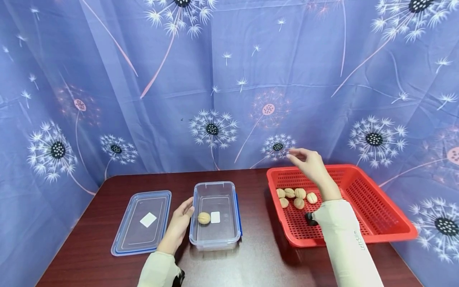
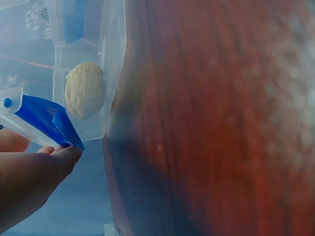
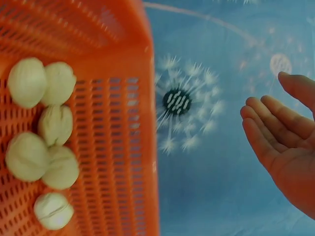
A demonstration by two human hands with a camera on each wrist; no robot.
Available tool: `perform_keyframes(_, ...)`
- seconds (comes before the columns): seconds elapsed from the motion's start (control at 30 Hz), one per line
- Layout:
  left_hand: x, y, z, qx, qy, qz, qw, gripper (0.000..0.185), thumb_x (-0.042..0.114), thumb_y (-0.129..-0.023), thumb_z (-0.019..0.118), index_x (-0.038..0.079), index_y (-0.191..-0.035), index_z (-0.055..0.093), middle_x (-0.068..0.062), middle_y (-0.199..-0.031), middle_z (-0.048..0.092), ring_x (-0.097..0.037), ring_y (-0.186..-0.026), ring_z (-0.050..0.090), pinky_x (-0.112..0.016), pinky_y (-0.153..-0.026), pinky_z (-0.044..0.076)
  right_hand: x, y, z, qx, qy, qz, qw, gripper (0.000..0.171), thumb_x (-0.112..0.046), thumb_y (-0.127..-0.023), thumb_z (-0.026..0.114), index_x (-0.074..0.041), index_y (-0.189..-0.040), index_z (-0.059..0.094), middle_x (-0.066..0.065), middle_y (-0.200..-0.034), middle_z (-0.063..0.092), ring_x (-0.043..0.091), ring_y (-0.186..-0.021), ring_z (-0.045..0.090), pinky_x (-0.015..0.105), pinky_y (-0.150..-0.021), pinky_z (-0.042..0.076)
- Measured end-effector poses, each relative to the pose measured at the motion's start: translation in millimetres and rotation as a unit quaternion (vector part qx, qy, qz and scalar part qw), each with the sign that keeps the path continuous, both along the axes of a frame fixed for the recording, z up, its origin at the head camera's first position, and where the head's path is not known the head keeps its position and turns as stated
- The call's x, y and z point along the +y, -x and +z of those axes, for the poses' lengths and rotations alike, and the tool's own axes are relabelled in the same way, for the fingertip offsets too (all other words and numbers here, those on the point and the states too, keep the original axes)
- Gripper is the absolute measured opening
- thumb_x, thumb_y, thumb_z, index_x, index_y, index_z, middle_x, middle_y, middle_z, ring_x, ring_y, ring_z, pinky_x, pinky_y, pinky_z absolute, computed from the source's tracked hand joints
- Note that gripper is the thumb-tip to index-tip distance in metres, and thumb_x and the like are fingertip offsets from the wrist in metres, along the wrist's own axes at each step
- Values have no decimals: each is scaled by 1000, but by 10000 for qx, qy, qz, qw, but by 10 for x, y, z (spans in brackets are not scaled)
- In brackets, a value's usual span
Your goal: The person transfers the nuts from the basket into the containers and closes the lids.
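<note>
A clear plastic container (image 1: 215, 237) with blue side latches stands mid-table, one walnut (image 1: 204, 218) inside it. My left hand (image 1: 177, 227) is at the container's left wall; in the left wrist view its thumb and fingers pinch a blue latch flap (image 2: 49, 120). Raised above the far left part of a red plastic basket (image 1: 295, 235), my right hand (image 1: 309, 165) holds nothing. The right wrist view shows its fingers extended, thumb apart. Several walnuts (image 1: 299, 203) lie in the left part of the basket.
Left of the container, a clear lid (image 1: 134, 239) with a blue seal lies flat on the dark wooden table (image 1: 258, 255). A white square (image 1: 148, 219) is on the lid. A blue dandelion-print curtain (image 1: 161, 131) hangs behind the table and at both sides.
</note>
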State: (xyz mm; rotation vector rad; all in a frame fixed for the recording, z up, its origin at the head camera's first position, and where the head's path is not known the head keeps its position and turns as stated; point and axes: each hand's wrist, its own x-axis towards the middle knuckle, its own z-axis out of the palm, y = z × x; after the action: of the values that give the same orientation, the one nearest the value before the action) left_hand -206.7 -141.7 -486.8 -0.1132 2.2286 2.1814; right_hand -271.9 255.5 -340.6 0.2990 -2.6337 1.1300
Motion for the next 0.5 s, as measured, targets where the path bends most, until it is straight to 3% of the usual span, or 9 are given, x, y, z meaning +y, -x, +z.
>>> perform_keyframes(0.27, 2, -11, -6, -32, -26, -24, 10000, 45, 2, -101, 39, -8, -144, 33, -30, -147, 33, -38, -139, 27, -50, -115, 20, 367, 58, -226, -386, 196, -249, 9988, 48, -39, -97, 55, -2, -127, 59, 23, -124, 61, 37, -109, 58, 46, -86, 49)
perform_keyframes(0.5, -1, 5, 1, -6, -20, -10, 10000, 44, 1, -101, 39, -9, -144, 33, -31, -147, 34, -38, -139, 28, -50, -115, 21, 656, 94, -429, -1043, 634, -275, 9921, 59, -47, -94, 56, -4, -134, 54, 23, -131, 56, 38, -120, 50, 52, -98, 42)
